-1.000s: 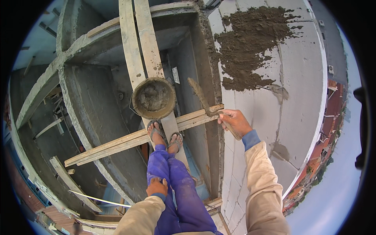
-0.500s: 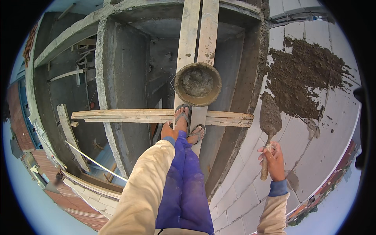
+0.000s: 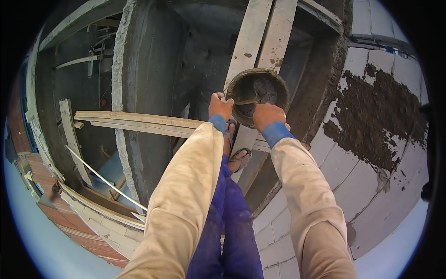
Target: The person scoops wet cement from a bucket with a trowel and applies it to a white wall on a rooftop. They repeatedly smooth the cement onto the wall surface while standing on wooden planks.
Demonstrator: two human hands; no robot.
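A round, crusted bucket (image 3: pixel 281 83) of grey mortar (image 3: pixel 265 90) was supported by two narrow wooden planks (image 3: pixel 248 39), flanked by a deep open drop (image 3: pixel 200 58) at left and a tighter gap (image 3: pixel 301 56) at right, beyond which a pale block wall (image 3: pixel 335 160) was partly coated with a rough brown patch (image 3: pixel 378 114). The bucket's left rim was pinched by the fingers of the left hand (image 3: pixel 220 107); over its near edge the right hand (image 3: pixel 269 115) was held, fingers curled together, though what was gripped could not be told.
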